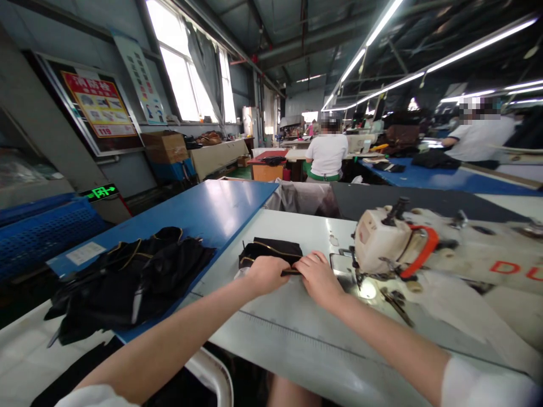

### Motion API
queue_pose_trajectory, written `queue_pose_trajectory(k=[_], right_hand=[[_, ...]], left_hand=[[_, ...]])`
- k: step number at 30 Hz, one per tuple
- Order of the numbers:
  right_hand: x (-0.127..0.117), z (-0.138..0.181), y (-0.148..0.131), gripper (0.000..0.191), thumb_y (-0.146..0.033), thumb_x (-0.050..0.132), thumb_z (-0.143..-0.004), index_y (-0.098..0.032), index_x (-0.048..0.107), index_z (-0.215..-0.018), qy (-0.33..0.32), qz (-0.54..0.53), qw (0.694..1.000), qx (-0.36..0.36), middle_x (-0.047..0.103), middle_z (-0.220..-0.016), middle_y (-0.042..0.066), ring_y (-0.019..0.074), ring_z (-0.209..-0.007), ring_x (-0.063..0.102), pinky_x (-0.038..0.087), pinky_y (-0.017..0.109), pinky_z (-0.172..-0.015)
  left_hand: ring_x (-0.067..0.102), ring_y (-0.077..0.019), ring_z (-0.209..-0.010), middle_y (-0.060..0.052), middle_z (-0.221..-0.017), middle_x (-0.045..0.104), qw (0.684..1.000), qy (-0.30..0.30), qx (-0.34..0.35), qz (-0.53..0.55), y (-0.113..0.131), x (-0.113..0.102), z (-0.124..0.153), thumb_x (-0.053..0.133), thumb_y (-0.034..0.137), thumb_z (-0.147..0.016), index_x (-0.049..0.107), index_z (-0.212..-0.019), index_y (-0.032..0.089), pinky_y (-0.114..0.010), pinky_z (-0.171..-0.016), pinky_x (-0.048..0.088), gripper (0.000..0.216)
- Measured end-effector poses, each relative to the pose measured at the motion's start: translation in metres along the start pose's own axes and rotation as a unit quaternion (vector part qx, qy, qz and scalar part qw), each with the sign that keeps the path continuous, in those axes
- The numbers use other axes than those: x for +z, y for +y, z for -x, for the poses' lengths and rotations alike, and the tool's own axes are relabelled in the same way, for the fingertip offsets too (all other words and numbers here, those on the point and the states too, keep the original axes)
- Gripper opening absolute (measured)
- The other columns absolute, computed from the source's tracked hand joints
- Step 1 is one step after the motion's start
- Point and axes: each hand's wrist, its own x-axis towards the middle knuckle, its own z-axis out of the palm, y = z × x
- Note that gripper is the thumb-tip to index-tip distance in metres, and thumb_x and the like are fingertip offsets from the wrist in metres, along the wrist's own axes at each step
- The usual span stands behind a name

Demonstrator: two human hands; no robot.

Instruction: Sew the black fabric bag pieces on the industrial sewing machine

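Fingers point(302, 264) of the right hand point(321, 278) and the left hand point(266, 275) are seen closed on the near edge of a folded black fabric piece point(271, 249) trimmed in gold piping, laid on the pale tabletop point(297, 328) just left of a white sewing machine point(388, 237). A heap of black garments point(131, 280) is piled on the blue tabletop point(220, 209) further left.

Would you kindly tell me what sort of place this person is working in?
Most likely a garment factory's sewing floor: the left hand and right hand hold a black fabric piece beside an industrial sewing machine, black garments lie piled on a blue table, and another person sits beyond.
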Motion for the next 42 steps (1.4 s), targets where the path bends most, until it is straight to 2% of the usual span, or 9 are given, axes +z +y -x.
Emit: queue_pose_trajectory(k=[4,7,13,16,19,23,27,34,42], right_hand=[[-0.018,0.007,-0.006,0.035,-0.001,0.047,-0.081,-0.016,0.055,-0.111,0.047,-0.047,0.997,0.037,0.058,-0.105,0.009,0.0237,-0.1,0.049,0.035,0.041,-0.094],[-0.024,0.021,-0.024,0.028,-0.005,0.043,-0.085,-0.016,0.057,-0.107,0.068,-0.126,0.99,0.014,0.057,-0.103,0.01,0.024,-0.101,0.049,0.04,0.041,-0.091],[0.001,0.017,-0.043,0.032,-0.011,0.05,-0.085,-0.014,0.052,-0.117,-0.068,-0.182,0.977,0.089,0.06,-0.112,0.01,0.0216,-0.104,0.053,0.042,0.035,-0.093],[0.013,0.004,-0.035,0.036,-0.02,0.053,-0.085,-0.011,0.051,-0.12,-0.088,-0.159,0.977,0.108,0.058,-0.119,0.014,0.0243,-0.112,0.05,0.038,0.037,-0.098],[0.02,-0.003,-0.027,0.044,-0.033,0.054,-0.085,-0.009,0.052,-0.122,-0.101,-0.131,0.979,0.118,0.055,-0.124,0.018,0.0313,-0.118,0.046,0.032,0.046,-0.1],[0.03,-0.007,-0.016,0.032,-0.035,0.044,-0.091,-0.014,0.068,-0.097,-0.156,-0.106,0.973,0.133,0.069,-0.097,0.016,0.0307,-0.097,0.06,0.041,0.044,-0.087],[0.027,-0.003,-0.011,0.035,-0.034,0.041,-0.093,-0.015,0.07,-0.09,-0.187,-0.093,0.967,0.146,0.071,-0.088,0.014,0.0292,-0.09,0.063,0.044,0.043,-0.083],[-0.023,0.068,-0.025,0.038,-0.023,0.052,-0.086,-0.018,0.055,-0.125,-0.15,-0.14,0.968,0.147,0.049,-0.136,0.01,0.0245,-0.124,0.043,0.034,0.041,-0.104],[-0.059,0.144,-0.008,0.035,-0.023,0.043,-0.09,-0.022,0.059,-0.121,-0.084,-0.155,0.96,0.217,0.055,-0.129,0.01,0.0246,-0.12,0.048,0.041,0.046,-0.101]], left_hand=[[0.065,-0.0186,-0.078,0.0,-0.083,0.071,0.997,-0.019,-0.051,0.061,-0.012,-0.014,-0.013,0.058,0.038,-0.079,0.07,-0.092,0.024,-0.023,-0.064,0.045,0.022],[0.064,-0.0166,-0.072,0.001,-0.075,0.07,0.992,-0.038,-0.069,0.097,-0.016,-0.022,-0.021,0.059,0.04,-0.076,0.071,-0.088,0.024,-0.021,-0.057,0.041,0.024],[0.062,-0.016,-0.068,0.001,-0.072,0.069,0.99,-0.04,-0.073,0.111,-0.013,-0.031,-0.025,0.06,0.039,-0.075,0.071,-0.08,0.022,-0.022,-0.057,0.039,0.021],[0.062,-0.0172,-0.075,0.001,-0.079,0.07,0.997,0.012,-0.043,0.066,-0.009,-0.031,-0.021,0.058,0.037,-0.079,0.069,-0.082,0.023,-0.023,-0.062,0.04,0.019],[0.063,-0.0186,-0.081,-0.001,-0.085,0.07,0.997,0.075,0.027,-0.009,-0.003,-0.023,-0.014,0.053,0.028,-0.085,0.067,-0.086,0.021,-0.025,-0.066,0.041,0.016],[0.061,-0.0176,-0.072,-0.003,-0.078,0.065,0.982,0.095,0.138,-0.09,0.002,0.003,-0.006,0.045,0.02,-0.09,0.062,-0.084,0.016,-0.028,-0.06,0.041,0.019],[0.057,-0.0174,-0.067,-0.004,-0.077,0.062,0.975,0.102,0.153,-0.125,0.002,0.026,-0.006,0.041,0.017,-0.092,0.058,-0.08,0.015,-0.029,-0.056,0.039,0.021],[0.057,-0.0196,-0.074,-0.005,-0.082,0.061,0.982,0.018,0.125,-0.142,0.008,0.036,-0.015,0.045,0.013,-0.09,0.057,-0.085,0.015,-0.03,-0.062,0.041,0.013],[0.057,-0.0244,-0.084,-0.011,-0.081,0.063,0.989,0.013,0.071,-0.127,0.021,0.041,-0.062,0.051,0.007,-0.085,0.06,-0.083,0.011,-0.033,-0.066,0.043,0.01]])
